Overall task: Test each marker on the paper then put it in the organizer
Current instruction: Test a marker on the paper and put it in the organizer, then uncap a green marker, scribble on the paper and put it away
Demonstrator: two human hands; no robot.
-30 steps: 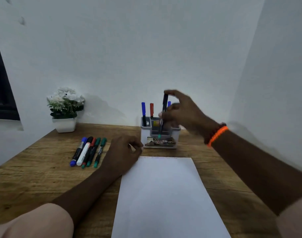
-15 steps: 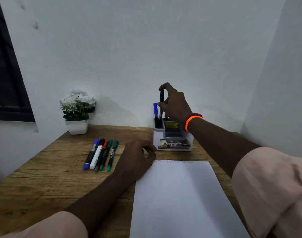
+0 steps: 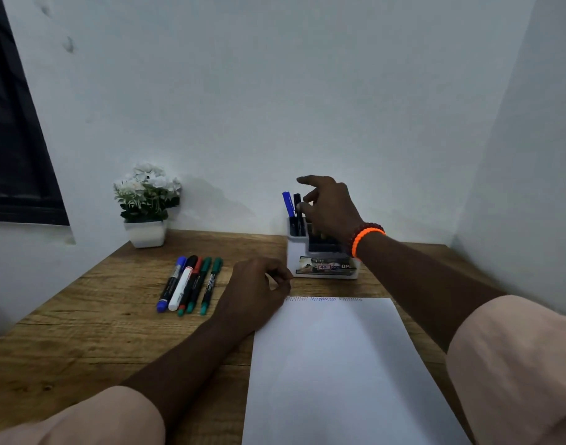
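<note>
A white organizer [image 3: 323, 271] stands at the back of the desk with a blue marker [image 3: 287, 203] and a black marker [image 3: 297, 208] upright in its left rear slot. My right hand [image 3: 331, 207] hovers over the organizer, fingers spread, fingertips just beside the black marker's top. Whether they still touch it is unclear. My left hand [image 3: 256, 284] rests curled on the desk at the top left corner of the white paper [image 3: 339, 364], which has small scribbles along its top edge. Several markers [image 3: 188, 284] lie side by side to the left.
A small white pot of white flowers [image 3: 146, 207] sits at the back left of the wooden desk [image 3: 82, 342]. White walls close off the back and right. A dark window frame [image 3: 15, 155] is at the far left.
My right hand carried the black marker to the organizer's left rear slot and lowered it in beside the blue one; its fingers have spread apart. My left hand stayed put.
</note>
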